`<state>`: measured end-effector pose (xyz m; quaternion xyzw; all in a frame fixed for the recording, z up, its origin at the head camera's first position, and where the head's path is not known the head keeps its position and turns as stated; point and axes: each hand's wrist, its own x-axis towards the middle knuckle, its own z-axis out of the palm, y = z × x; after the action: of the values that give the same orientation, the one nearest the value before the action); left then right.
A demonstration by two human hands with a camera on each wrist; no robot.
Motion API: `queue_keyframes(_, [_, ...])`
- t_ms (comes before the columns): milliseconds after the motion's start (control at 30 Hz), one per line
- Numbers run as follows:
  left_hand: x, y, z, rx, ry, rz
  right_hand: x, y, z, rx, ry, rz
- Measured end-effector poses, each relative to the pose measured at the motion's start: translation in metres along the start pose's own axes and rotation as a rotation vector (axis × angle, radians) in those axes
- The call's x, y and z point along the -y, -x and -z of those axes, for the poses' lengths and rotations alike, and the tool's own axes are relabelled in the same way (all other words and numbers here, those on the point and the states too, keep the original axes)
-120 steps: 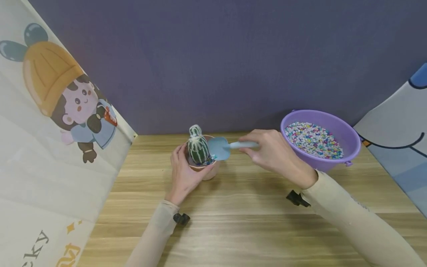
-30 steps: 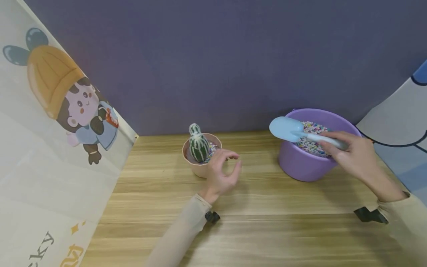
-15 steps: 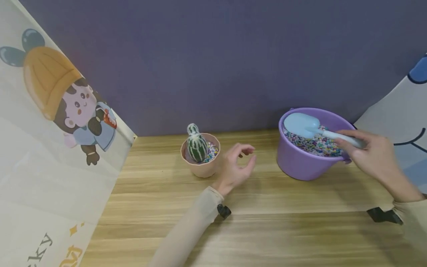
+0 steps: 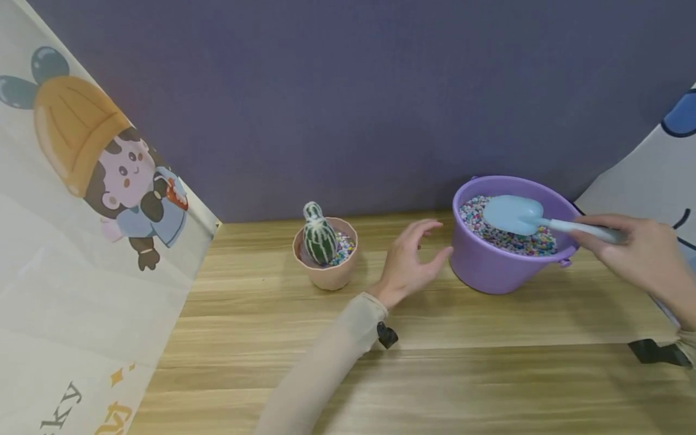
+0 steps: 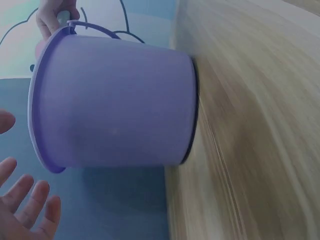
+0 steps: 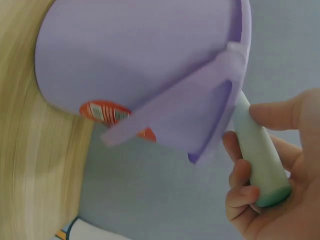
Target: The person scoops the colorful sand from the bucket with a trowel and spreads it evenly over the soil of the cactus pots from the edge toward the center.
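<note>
In the head view my right hand grips the pale handle of a light blue toy shovel. Its blade lies over the colored pebbles inside a purple bucket. Thumb and curled fingers wrap the handle in the right wrist view. My left hand holds nothing; its fingers are spread, thumb tip close to the bucket's left wall. The left wrist view shows those fingers beside the bucket's rim. A peach pot with a striped cactus and some pebbles stands left of my left hand.
Everything stands on a wood-grain table against a dark blue back wall. A white cartoon-printed sheet borders the left side, and another printed panel the right. The bucket's handle hangs down its outer side.
My left hand let go of the pot and moved right to the bucket. My right hand carried the shovel from the pot to over the pebbles in the bucket, lately shifting right.
</note>
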<state>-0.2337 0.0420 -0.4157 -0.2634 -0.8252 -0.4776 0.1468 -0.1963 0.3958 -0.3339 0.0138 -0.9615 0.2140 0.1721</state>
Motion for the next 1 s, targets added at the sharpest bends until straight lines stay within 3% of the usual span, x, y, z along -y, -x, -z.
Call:
queue_keyframes(233, [-0.014, -0.010, -0.012, 0.055, -0.033, 0.079, -0.010, -0.002, 0.010, 0.070, 0.075, 0.010])
queue_keyframes(467, [-0.021, -0.014, -0.027, 0.070, -0.034, 0.069, -0.012, -0.007, 0.018, 0.056, 0.136, -0.001])
queue_keyframes(700, [-0.024, -0.022, -0.036, 0.074, -0.080, 0.089, -0.008, -0.015, 0.032, 0.063, 0.210, 0.080])
queue_keyframes(833, [-0.025, -0.026, -0.038, 0.102, -0.114, 0.101, 0.001, -0.014, 0.039, 0.041, 0.220, 0.078])
queue_keyframes(1000, [-0.024, -0.027, -0.038, 0.097, -0.110, 0.113, 0.020, -0.011, 0.041, 0.044, 0.319, 0.122])
